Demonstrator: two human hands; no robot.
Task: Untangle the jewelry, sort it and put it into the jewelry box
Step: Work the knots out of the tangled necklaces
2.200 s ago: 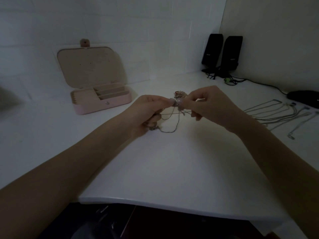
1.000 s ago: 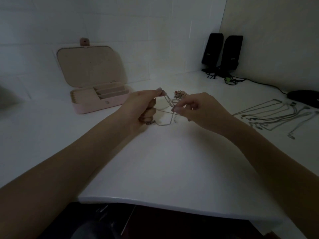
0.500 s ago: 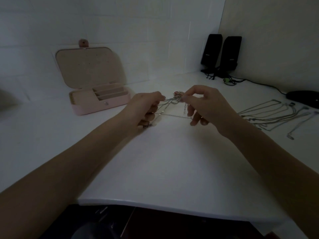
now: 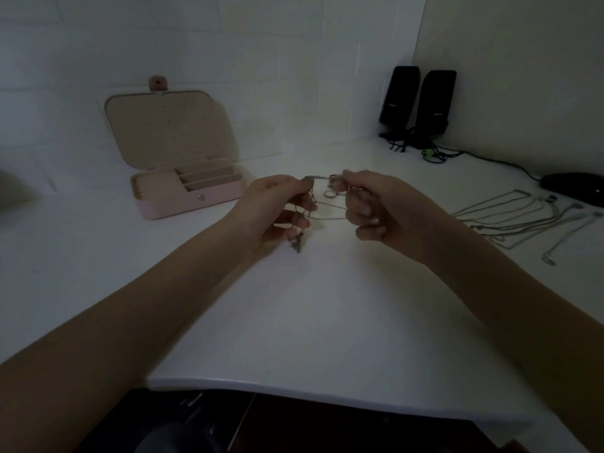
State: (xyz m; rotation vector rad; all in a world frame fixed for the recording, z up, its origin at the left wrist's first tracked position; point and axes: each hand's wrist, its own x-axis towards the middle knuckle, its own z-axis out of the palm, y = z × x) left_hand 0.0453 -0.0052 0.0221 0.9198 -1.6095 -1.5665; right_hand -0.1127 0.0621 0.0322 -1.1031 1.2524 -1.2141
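Since 0.5 s ago hands have drawn apart a bit, strands now taut btwn them. Left hand (image 4: 273, 212) & right hand (image 4: 380, 209): each grip pinched on the tangled jewelry (image 4: 327, 194), held above desk (image 4: 313, 308) centre. Jewelry box (image 4: 189, 188) open, back-left; sorted chains (image 4: 519, 220) by right edge.

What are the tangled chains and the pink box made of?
The thin tangled chains, pinched between the left hand and the right hand, look like silvery metal: fine links and small rings catch the light. The open pink jewelry box seems covered in smooth faux leather with a soft beige lining, though the dim light leaves that unsure.
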